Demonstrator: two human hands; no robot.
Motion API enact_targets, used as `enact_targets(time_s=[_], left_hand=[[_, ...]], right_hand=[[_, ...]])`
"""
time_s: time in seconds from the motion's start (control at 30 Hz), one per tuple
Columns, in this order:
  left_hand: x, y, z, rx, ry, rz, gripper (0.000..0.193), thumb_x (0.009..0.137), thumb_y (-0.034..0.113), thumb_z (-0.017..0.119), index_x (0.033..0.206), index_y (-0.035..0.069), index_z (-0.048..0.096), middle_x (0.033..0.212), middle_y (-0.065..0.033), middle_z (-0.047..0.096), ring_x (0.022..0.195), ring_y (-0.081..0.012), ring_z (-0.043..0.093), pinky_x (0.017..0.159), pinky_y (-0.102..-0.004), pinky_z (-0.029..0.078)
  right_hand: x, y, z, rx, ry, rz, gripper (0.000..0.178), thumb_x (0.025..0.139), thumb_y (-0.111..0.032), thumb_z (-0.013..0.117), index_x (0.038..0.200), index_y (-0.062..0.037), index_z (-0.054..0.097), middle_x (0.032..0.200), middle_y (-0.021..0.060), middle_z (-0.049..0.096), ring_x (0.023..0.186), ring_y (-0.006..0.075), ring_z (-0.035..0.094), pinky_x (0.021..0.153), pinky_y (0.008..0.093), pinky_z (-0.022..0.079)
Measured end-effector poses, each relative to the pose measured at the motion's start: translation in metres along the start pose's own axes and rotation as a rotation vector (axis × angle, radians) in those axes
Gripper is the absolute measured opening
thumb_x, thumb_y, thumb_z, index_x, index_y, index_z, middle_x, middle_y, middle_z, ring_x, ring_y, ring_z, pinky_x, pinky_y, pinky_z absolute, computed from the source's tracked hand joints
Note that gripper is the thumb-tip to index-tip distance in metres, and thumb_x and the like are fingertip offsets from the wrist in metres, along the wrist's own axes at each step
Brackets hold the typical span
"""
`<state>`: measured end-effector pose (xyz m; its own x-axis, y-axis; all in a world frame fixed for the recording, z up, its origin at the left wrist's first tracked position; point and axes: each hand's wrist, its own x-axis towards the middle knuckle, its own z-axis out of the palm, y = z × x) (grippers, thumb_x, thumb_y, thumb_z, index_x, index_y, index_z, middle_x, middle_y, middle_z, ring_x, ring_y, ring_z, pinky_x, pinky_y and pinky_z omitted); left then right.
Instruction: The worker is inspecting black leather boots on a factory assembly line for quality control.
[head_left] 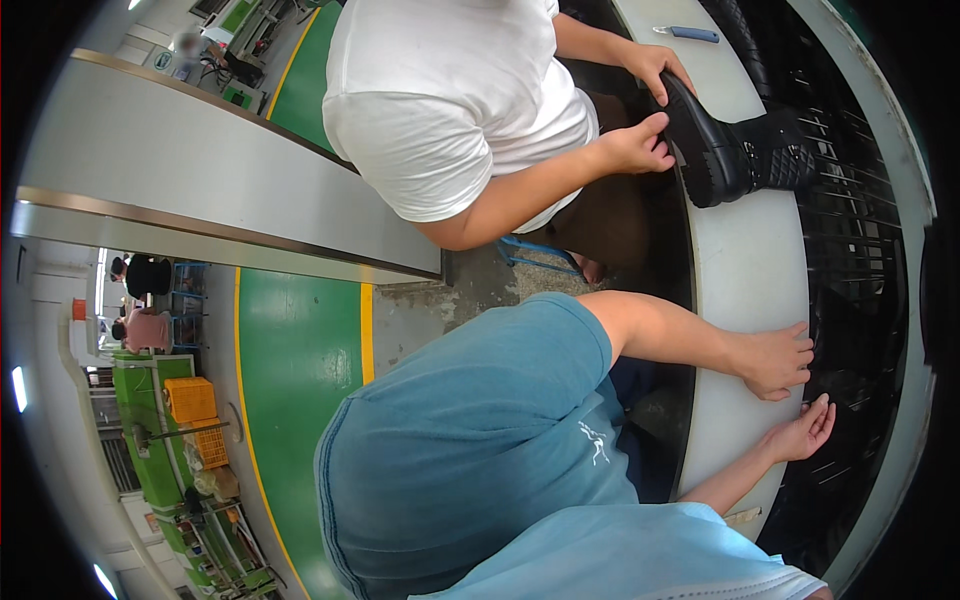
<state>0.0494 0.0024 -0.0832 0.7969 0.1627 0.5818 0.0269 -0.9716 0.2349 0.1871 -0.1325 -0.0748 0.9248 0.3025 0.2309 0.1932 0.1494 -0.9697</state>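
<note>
My left hand (pixel 775 362) comes from the teal sleeve and rests at the far edge of the pale worktop (pixel 742 300). Its fingers are loosely bent and apart, with nothing visible in them. Just below it in the picture is my right hand (pixel 802 432), palm partly turned up, fingers curled but spaced. No held object shows there either. Dark, indistinct material (pixel 845 385) lies past the worktop edge beside both hands. At the upper right, a person in a white shirt handles a black ankle boot (pixel 722 150) with buckled straps, its sole turned toward them.
A small tool with a blue handle (pixel 693 34) lies on the worktop beyond the boot. A dark metal rack (pixel 855 215) runs along the right. Light blue cloth (pixel 640 555) covers part of my right forearm. Green machinery (pixel 150 430) and orange crates (pixel 195 400) stand across the green walkway.
</note>
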Motion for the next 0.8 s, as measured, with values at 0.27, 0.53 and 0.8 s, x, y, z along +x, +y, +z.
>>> enact_targets(time_s=[0.27,0.53,0.8], left_hand=[[0.006,-0.002,0.006,-0.002,0.001,-0.001,0.044,0.091,0.049,0.076,0.108,0.009,0.079,0.111,-0.0137,0.074,0.120,-0.0336,0.065,0.120,-0.0660,0.036],[0.003,0.001,0.007,0.007,-0.005,-0.005,0.043,0.092,0.050,0.075,0.108,0.010,0.080,0.110,-0.0116,0.074,0.119,-0.0314,0.065,0.119,-0.0632,0.037],[0.006,0.006,0.003,0.016,-0.021,-0.003,0.045,0.093,0.052,0.074,0.108,0.010,0.080,0.109,-0.0107,0.074,0.118,-0.0299,0.065,0.118,-0.0605,0.038]], right_hand=[[0.004,0.005,-0.003,-0.037,-0.075,-0.023,0.035,0.109,-0.015,0.078,0.138,0.0036,0.070,0.128,0.0125,0.082,0.100,0.0123,0.070,0.086,0.0250,0.054],[0.000,0.007,-0.005,-0.008,-0.049,0.004,0.032,0.112,-0.016,0.075,0.136,0.0047,0.072,0.124,0.0101,0.080,0.096,0.0122,0.068,0.084,0.0247,0.054],[0.000,0.009,-0.010,-0.053,-0.030,-0.045,0.032,0.107,-0.014,0.082,0.134,0.0013,0.074,0.116,0.0057,0.078,0.094,0.0104,0.066,0.082,0.0240,0.053]])
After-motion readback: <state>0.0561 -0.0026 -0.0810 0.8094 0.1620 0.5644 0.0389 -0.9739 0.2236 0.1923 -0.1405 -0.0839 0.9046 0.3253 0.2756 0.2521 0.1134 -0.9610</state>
